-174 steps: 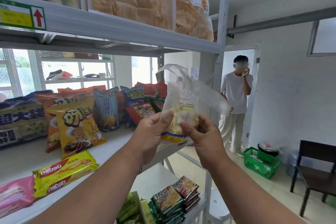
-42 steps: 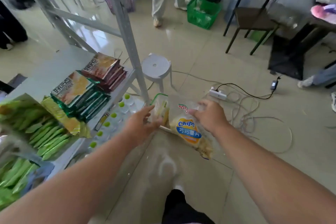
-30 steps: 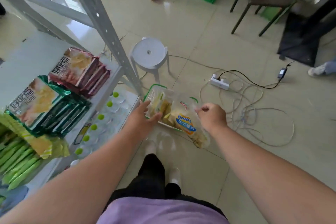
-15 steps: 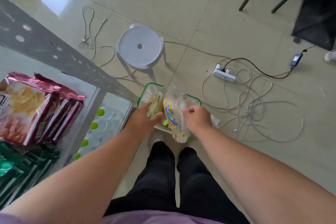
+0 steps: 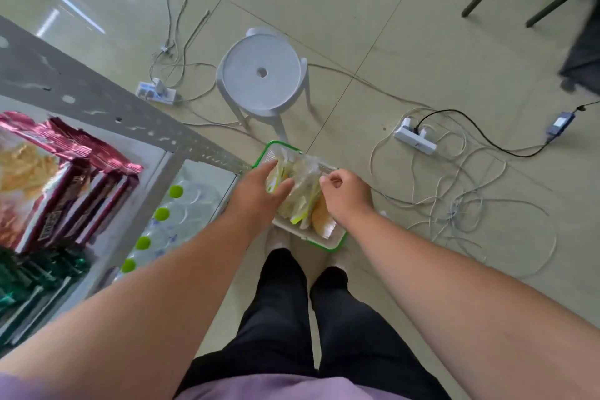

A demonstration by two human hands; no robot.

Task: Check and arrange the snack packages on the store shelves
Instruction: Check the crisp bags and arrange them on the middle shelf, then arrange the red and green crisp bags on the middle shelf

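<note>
A green-rimmed basket point(image 5: 325, 245) stands on the floor by my feet, packed with several clear snack bags. Between my hands a clear chip bag point(image 5: 306, 183) stands upright in the basket. My right hand point(image 5: 345, 196) has its fingers curled and pinches the top edge of that bag. My left hand point(image 5: 259, 193) reaches into the basket's left side, with fingers fairly straight and the thumb lying against the neighbouring bags point(image 5: 277, 172).
To my left is the grey shelf post point(image 5: 97, 107), with dark red snack packs point(image 5: 74, 191) and green packs point(image 5: 35, 273) on the shelf and green-capped bottles point(image 5: 160, 214) below. A white stool point(image 5: 263, 71), two power strips point(image 5: 415, 140) point(image 5: 157, 92) and loose cables point(image 5: 470, 204) lie ahead.
I bent from the upper shelf down to the floor basket. Over the last second the chip bag went down into the basket between the other bags, with both hands following it.
</note>
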